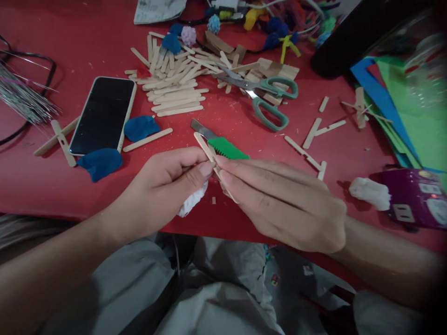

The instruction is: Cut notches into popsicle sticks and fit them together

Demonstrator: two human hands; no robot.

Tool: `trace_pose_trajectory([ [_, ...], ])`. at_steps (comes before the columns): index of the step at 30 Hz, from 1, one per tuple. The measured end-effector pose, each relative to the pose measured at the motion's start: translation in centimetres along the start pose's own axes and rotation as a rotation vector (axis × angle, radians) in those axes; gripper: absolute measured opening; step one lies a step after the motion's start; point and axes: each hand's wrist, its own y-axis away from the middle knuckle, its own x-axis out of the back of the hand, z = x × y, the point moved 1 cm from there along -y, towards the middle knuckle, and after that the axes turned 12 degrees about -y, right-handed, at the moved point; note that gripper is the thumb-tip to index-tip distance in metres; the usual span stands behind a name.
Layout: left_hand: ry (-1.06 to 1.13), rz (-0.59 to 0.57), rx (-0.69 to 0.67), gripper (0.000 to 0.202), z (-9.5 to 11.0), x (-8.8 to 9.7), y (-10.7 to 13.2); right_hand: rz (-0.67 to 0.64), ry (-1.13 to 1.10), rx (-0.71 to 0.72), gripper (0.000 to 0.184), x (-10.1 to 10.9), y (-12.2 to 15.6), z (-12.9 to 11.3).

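Observation:
Between both hands, over the front part of the red table, is a wooden craft stick (202, 142), tilted with its upper end pointing away to the left. My left hand (160, 188) pinches it between thumb and fingers near the middle. From the other side, the fingertips of my right hand (286, 197) close on the same stick, whose lower end shows beneath them. A crumpled white tissue (193, 200) sticks out below my left hand. Just beyond the fingers lies a green utility knife (228, 148) with its blade (200, 129) out, partly hidden by my right hand.
A pile of craft sticks (178, 97) and green-handled scissors (267, 90) lie farther back. At left are a phone (104, 114), blue scraps (101, 164) and thin wires (24, 95). Notched stick pieces (312, 132), a purple device (414, 197) and coloured sheets (415, 107) are at right.

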Motion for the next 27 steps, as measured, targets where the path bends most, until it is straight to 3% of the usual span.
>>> trace_pose_trajectory([
  [7, -0.080, 0.015, 0.051, 0.017, 0.4, 0.1, 0.5, -0.071, 0.017, -0.020, 0.025, 0.6, -0.6, -0.4],
  [11, -0.120, 0.079, 0.017, 0.023, 0.5, -0.4, 0.4, -0.090, 0.003, -0.032, 0.026, 0.7, -0.5, -0.5],
  [23, -0.336, 0.235, -0.119, 0.027, 0.5, -1.3, 0.7, -0.068, -0.025, -0.006, 0.026, 0.3, -0.4, -0.3],
  [27, -0.488, 0.273, -0.145, 0.027, 0.4, -1.4, 0.5, 0.007, -0.064, -0.078, 0.027, 0.2, -0.6, -0.2],
])
